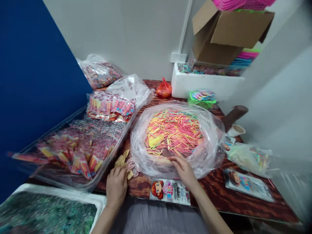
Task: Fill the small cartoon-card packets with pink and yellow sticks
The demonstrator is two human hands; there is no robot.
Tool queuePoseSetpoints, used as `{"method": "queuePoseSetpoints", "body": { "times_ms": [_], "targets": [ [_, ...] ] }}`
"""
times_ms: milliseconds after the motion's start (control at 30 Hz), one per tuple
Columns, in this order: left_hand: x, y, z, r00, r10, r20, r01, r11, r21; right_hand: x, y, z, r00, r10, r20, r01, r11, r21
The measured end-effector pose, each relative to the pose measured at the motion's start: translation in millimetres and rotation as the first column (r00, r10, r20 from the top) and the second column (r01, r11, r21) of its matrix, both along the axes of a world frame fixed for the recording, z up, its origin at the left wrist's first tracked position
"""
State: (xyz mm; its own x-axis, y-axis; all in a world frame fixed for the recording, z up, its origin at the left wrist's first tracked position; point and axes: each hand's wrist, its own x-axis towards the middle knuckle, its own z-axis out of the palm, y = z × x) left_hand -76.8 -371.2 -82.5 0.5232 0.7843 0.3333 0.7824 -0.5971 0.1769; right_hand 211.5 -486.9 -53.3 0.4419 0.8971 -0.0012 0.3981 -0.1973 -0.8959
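My left hand [117, 186] rests palm down at the table's front edge, fingers bent and nothing visible in it. Its fingertips are beside crumpled yellow and pink pieces of cloth [131, 166]. Thin pink, yellow and green sticks [174, 131] are heaped in a large clear plastic bag [210, 152] with its rim rolled down. My right hand [184, 171] reaches over the front of that rim, fingers stretched towards the sticks; its thumb is hidden. Below it, a printed flat packet [169, 191] with a cartoon figure lies at the table edge.
On the left, a clear tray [102, 170] holds many small filled packets. A white foam box [99, 201] stands below it. Behind are a red bag [164, 89], a green basket [202, 102] and another foam box [207, 84] under a carton [234, 29]. A paper cup [236, 130] stands right.
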Motion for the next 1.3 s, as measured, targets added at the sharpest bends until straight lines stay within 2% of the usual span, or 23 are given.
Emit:
{"method": "queuePoseSetpoints", "body": {
  "times_ms": [167,267,400,500,567,700,767,867,1000,1100,1200,1300],
  "targets": [
    [-1.3,2.0,-6.2,0.996,0.013,0.092,-0.011,1.0,-0.023,-1.1,-12.8,3.4,0.984,-0.056,0.169,0.051,0.998,0.033],
    [0.5,-0.9,-3.8,0.994,0.042,0.105,-0.038,0.999,-0.033,4.2,-4.0,8.3,0.966,-0.055,0.254,0.051,0.998,0.024],
    [1.6,-4.3,-1.1,0.992,0.058,0.109,-0.053,0.998,-0.046,-2.7,29.2,17.0,0.895,0.104,0.434,-0.087,0.994,-0.059],
    [0.2,-5.8,1.4,0.993,0.065,0.1,-0.058,0.996,-0.073,-13.6,48.5,21.5,0.786,0.265,0.558,-0.14,0.956,-0.257],
    [-0.2,-7.6,4.8,0.993,0.048,0.108,-0.039,0.996,-0.083,-20.9,50.0,21.5,0.732,0.373,0.57,-0.187,0.915,-0.358],
    [7.2,-13.2,13.2,0.986,0.029,0.164,-0.021,0.999,-0.049,-34.8,32.8,15.8,0.668,0.441,0.599,-0.244,0.89,-0.384],
    [15.6,-14.9,15.9,0.98,-0.025,0.198,0.033,0.999,-0.037,-39.0,24.0,12.9,0.647,0.458,0.61,-0.261,0.884,-0.387],
    [30.5,-14.6,19.0,0.958,-0.184,0.222,0.202,0.977,-0.063,-38.0,17.8,12.0,0.665,0.462,0.587,-0.288,0.884,-0.368],
    [49.8,-10.7,28.0,0.911,-0.388,0.142,0.405,0.906,-0.123,-27.9,14.2,16.9,0.712,0.474,0.519,-0.324,0.877,-0.356],
    [62.8,-6.5,35.8,0.842,-0.539,0.018,0.534,0.827,-0.179,-23.8,8.8,20.5,0.683,0.536,0.497,-0.385,0.842,-0.378],
    [72.6,-1.5,39.0,0.789,-0.613,-0.034,0.592,0.775,-0.221,-22.8,4.0,20.9,0.668,0.567,0.482,-0.411,0.821,-0.397],
    [77.3,2.4,39.4,0.799,-0.6,-0.032,0.578,0.782,-0.232,-18.6,3.6,18.6,0.726,0.541,0.424,-0.415,0.837,-0.357]
  ]
}}
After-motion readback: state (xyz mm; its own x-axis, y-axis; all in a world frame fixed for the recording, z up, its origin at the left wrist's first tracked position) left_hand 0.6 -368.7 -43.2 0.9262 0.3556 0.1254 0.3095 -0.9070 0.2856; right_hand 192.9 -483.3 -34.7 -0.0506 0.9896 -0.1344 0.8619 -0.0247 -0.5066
